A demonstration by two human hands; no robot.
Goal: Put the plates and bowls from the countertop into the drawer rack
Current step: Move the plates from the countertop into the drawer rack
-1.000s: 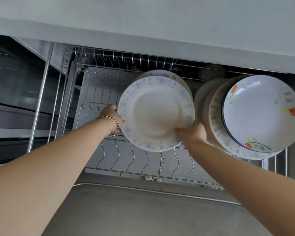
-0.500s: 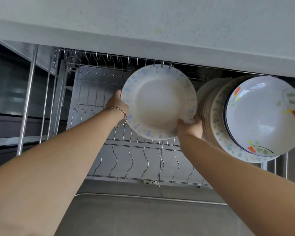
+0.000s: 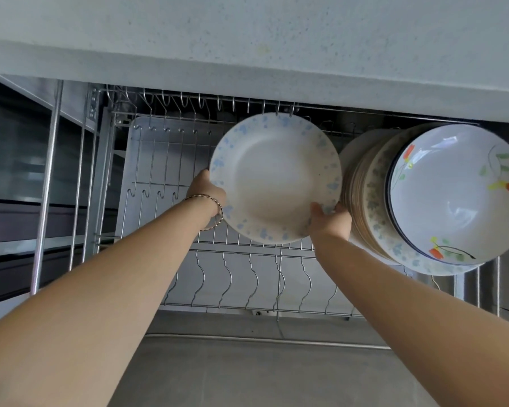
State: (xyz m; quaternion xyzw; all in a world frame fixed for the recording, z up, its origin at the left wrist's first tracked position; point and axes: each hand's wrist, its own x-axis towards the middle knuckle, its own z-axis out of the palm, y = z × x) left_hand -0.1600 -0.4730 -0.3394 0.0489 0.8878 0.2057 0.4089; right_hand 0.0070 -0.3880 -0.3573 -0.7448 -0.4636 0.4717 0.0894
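Head view: both hands carry one round white plate with a pale blue speckled rim (image 3: 275,179) on edge above the pulled-out stainless wire drawer rack (image 3: 238,277). The left hand (image 3: 207,190) clasps the plate's left rim, a thin beaded bracelet (image 3: 215,207) on that wrist; the right hand (image 3: 331,220) clasps the lower right rim, its fingers (image 3: 318,208) curled over the edge. So both sets of fingers are closed, gripping the plate. Holding it by opposite edges probably keeps the face upright so it can drop between the wavy wire dividers, which stand plates on edge. Just to the right, close to the right hand, a row of plates already stands in the rack, fronted by a white dish painted with red flowers and a dark rim line (image 3: 456,198). The pale speckled counter (image 3: 247,45) overhangs the back of the rack, which likely explains the low, reaching approach. A grey steel drip tray (image 3: 147,160) lies under the wires.

Against the earlier frames, the plate has moved up and toward the back of the rack: its top rim now nearly meets the row of hooks under the counter edge, where a second ago it sat lower with another plate visible behind it. The row on the right is unchanged.
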